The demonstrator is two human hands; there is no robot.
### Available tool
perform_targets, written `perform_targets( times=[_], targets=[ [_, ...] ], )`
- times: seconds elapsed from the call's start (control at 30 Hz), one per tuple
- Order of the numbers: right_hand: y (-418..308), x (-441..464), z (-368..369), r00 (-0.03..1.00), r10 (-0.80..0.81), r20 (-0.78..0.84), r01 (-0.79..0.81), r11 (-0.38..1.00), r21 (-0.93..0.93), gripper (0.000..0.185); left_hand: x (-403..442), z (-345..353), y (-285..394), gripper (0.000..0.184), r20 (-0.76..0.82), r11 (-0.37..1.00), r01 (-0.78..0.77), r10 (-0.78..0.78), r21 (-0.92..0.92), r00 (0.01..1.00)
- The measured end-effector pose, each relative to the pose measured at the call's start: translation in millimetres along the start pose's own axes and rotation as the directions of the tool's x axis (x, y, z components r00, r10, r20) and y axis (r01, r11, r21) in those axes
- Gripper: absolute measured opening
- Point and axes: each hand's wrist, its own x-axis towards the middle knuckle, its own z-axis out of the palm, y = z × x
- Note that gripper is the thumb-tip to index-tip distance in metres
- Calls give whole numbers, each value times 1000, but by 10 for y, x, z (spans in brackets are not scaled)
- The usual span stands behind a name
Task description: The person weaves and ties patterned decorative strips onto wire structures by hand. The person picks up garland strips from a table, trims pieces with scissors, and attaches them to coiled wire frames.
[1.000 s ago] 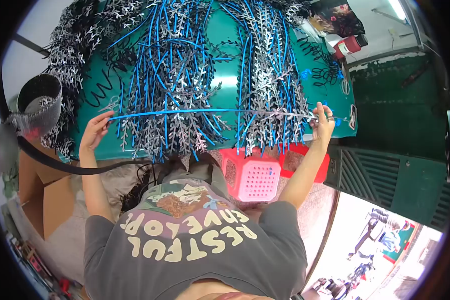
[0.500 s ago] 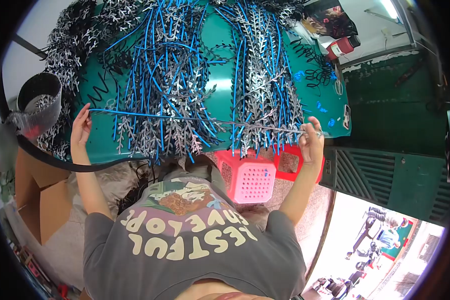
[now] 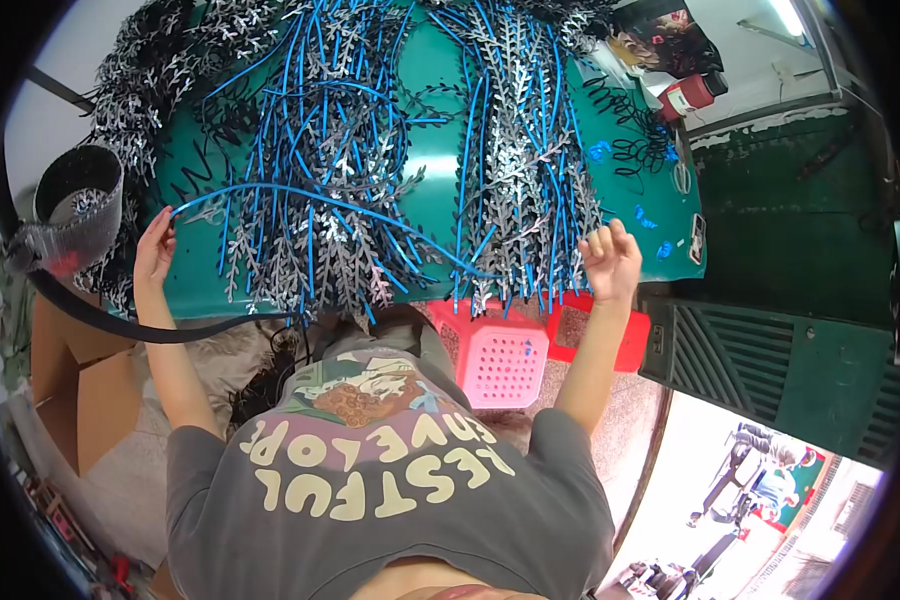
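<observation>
My left hand pinches one end of a long blue strand at the left edge of the work. The strand arches to the right over the leafy bundles, its far part dropping among them near the table's front edge. On the right, my right hand is raised with curled fingers, beside the right bundle; whatever it holds, if anything, does not show. Under the strand lie a left bundle and a right bundle of dark, silvery leafy garlands mixed with blue strands.
The green table carries black coils, blue scraps, a red bottle and a phone. A clear bucket stands left. Below are a pink stool and a cardboard box.
The strand was stretched straight between both hands, with a silvery part at the right. Now it is slack and bowed, away from my right hand, which has moved slightly left.
</observation>
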Motion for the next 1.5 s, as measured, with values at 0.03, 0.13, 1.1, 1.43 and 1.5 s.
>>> perform_targets(
  times=[0.03,0.13,1.1,1.43,1.5],
  targets=[
    [88,36,-51,1000,9,-1,-9,1000,9,12,13,-19,-25,34,3,999,-3,3,52,1000],
    [537,158,-32,940,-121,-318,-138,720,-681,12,-60,-33,-40,33,-15,988,-8,10,152,1000],
    [3323,-302,3148,736,-416,535,602,41,-797,12,-1521,1065,365,16,460,617,-630,437,472,773],
    [3645,-418,3064,844,-428,322,444,223,-868,9,-1323,852,345,16,676,551,-697,292,459,676],
    [3676,-393,3060,944,-315,95,257,524,-812,7,-1288,850,402,14,650,662,-614,245,430,720]
  ],
)
